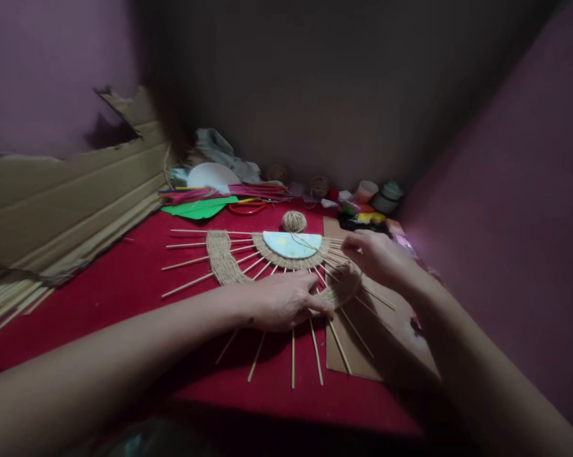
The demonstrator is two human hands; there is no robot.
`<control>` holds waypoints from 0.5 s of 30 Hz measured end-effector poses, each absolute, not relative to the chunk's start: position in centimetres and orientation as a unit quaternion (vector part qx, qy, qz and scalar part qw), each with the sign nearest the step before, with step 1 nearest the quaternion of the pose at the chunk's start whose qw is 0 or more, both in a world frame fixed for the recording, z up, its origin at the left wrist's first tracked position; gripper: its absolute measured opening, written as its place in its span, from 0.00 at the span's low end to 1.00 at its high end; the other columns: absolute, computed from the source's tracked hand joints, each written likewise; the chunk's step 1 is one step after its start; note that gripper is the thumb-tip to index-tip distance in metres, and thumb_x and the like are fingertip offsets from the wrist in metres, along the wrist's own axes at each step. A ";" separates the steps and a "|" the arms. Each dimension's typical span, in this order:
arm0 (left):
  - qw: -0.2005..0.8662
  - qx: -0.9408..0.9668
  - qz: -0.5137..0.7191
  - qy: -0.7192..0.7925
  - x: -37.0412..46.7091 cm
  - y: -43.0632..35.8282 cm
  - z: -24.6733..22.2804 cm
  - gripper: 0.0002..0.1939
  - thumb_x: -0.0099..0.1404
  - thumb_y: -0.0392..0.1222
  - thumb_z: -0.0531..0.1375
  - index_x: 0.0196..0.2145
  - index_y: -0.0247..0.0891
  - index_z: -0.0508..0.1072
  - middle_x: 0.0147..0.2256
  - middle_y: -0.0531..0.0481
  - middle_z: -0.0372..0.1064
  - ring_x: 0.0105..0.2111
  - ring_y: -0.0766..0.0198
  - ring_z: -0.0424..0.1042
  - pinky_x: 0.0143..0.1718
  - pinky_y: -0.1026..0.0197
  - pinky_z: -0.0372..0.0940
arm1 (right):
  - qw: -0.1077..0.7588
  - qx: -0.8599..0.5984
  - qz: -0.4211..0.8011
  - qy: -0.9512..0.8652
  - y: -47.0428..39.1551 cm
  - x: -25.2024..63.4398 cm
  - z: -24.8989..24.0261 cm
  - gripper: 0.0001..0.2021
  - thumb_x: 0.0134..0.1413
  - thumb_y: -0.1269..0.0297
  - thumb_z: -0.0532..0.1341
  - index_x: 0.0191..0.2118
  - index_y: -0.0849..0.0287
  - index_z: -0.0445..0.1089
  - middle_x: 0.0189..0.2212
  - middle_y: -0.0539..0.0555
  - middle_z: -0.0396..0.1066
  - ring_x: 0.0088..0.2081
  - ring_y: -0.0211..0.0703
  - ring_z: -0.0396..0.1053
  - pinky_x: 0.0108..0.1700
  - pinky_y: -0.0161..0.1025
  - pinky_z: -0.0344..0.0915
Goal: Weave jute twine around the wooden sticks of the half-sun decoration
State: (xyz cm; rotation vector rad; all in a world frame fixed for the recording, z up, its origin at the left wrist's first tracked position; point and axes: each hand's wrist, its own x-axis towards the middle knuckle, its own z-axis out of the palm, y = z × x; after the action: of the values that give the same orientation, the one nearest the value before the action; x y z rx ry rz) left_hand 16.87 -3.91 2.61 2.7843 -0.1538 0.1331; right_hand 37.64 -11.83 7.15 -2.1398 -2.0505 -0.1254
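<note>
A half-round woven fan frame (225, 263) lies on the red cloth. Thin sticks radiate from a pale blue patterned half-disc (290, 244), with a twine band round the disc and a wider one farther out. Across the outer band rests my left hand (286, 301), its fingers curled and pressed on the weave and sticks. My right hand (374, 251) is closed at the right-hand sticks, fingertips pinched together; what they hold is too small to make out. Behind the half-disc sits a ball of twine (294, 221), a loose strand running from it over the disc.
A cardboard sheet (338, 349) lies under the frame's right side. Folded cardboard (77, 197) leans at the left wall. Along the back are green paper (200, 208), red-handled scissors (247, 208), pink strips (248, 190), an orange cup (366, 191) and a lidded jar (388, 197).
</note>
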 end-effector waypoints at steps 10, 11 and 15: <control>0.142 0.986 0.048 -0.074 16.8 -3.8 2.6 0.18 0.66 0.40 0.54 0.51 0.47 0.74 0.38 0.43 0.63 0.37 0.58 0.64 0.38 0.58 0.61 | 0.196 -0.762 0.082 -0.612 0.3 32.8 4.2 0.23 0.42 0.54 0.69 0.44 0.59 0.69 0.42 0.64 0.71 0.44 0.55 0.69 0.42 0.44 0.61; 0.140 0.986 0.041 -0.077 16.8 -3.8 2.6 0.18 0.65 0.40 0.54 0.52 0.47 0.73 0.38 0.43 0.63 0.36 0.58 0.64 0.38 0.58 0.61 | 0.220 -0.762 0.108 -0.599 1.0 32.9 3.9 0.20 0.40 0.58 0.70 0.40 0.58 0.69 0.39 0.62 0.72 0.43 0.54 0.69 0.42 0.44 0.61; 0.135 0.988 0.006 -0.070 16.7 -3.7 2.7 0.23 0.61 0.38 0.57 0.55 0.49 0.70 0.37 0.44 0.60 0.35 0.56 0.63 0.34 0.57 0.61 | 0.328 -0.744 0.182 -0.553 2.8 34.3 3.1 0.17 0.33 0.73 0.68 0.35 0.58 0.68 0.30 0.54 0.71 0.36 0.47 0.69 0.38 0.41 0.63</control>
State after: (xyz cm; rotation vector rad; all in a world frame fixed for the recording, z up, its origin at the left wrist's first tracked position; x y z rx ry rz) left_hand 16.72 -3.74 2.69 2.8643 -0.2037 0.0170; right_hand 34.25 2.82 3.14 -1.9477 -1.4486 0.4771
